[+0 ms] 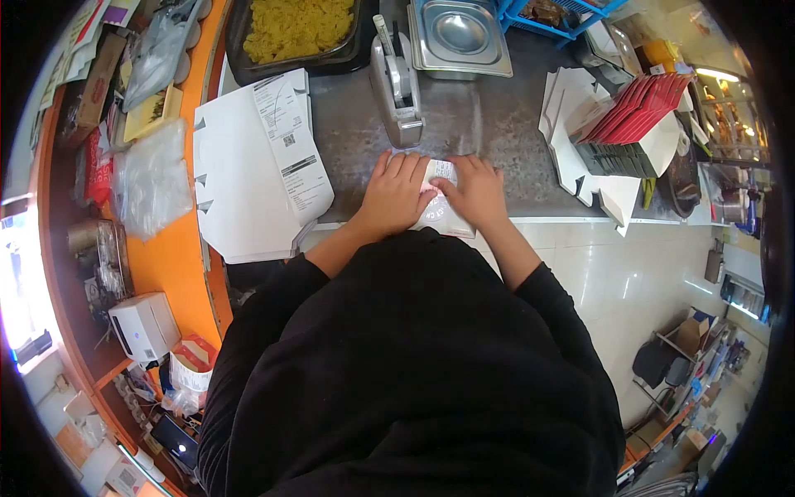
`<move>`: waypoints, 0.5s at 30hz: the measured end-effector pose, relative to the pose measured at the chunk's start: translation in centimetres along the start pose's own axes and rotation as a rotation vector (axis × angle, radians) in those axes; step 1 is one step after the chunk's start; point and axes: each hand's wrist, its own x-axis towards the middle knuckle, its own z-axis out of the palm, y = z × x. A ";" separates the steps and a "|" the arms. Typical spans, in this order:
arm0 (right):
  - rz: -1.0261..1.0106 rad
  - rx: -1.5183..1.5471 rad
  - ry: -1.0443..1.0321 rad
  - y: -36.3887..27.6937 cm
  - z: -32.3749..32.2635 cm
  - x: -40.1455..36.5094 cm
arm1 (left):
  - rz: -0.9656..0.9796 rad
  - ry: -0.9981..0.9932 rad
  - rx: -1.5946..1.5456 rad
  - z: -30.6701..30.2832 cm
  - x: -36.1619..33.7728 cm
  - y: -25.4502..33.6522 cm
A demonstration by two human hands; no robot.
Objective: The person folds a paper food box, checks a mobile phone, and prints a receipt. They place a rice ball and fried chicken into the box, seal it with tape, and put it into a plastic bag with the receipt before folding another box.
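Observation:
Both my hands rest on a small white packet with a printed receipt (439, 172) on it, at the near edge of the grey steel counter (489, 124). My left hand (396, 195) lies flat on the packet's left side, fingers spread. My right hand (476, 192) presses on its right side, thumb and fingers pinching the receipt. The packet's lower edge (447, 222) sticks out under my hands. A tape dispenser (397, 83) stands just beyond my left hand.
Flat white cartons with a long receipt (290, 141) lie at the left. A tray of yellow rice (296, 29) and a steel pan (460, 37) sit at the back. Red sleeves (638, 116) lie on folded white boxes at the right. Plastic bags (153, 178) cover the orange ledge.

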 end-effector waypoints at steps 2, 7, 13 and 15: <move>-0.113 -0.077 0.155 -0.3 0.4 -0.4 | 0.000 -0.001 -0.017 0.2 -0.1 0.1; -0.156 -0.022 0.109 0.4 1.2 -0.8 | 0.015 0.027 -0.002 0.2 0.2 0.0; -0.242 0.004 0.203 0.4 0.7 0.1 | 0.032 0.096 0.023 0.7 0.2 -0.1; -0.156 0.120 -0.023 1.2 1.0 0.6 | 0.028 0.094 0.032 0.8 0.3 -0.2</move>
